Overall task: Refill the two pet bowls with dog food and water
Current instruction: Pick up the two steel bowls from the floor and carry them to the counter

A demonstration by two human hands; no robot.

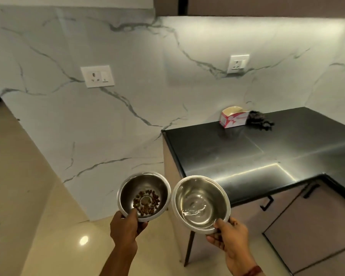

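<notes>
I hold two round steel bowls in the air, side by side, above the floor. My left hand (126, 226) grips the near rim of the left bowl (127, 188), which has a ring of brown dog food pellets (146, 202) at its bottom. My right hand (230, 234) grips the near rim of the right bowl (187, 198), which holds a shallow layer of clear water (195, 211). The two rims almost touch.
A black L-shaped counter (247, 148) stands to the right with cabinet doors (307, 226) below. On its back edge sit a pink and white carton (233, 117) and a dark crumpled thing (260, 120). A marble wall (108, 120) with two sockets faces me. Beige floor tiles (38, 226) lie below.
</notes>
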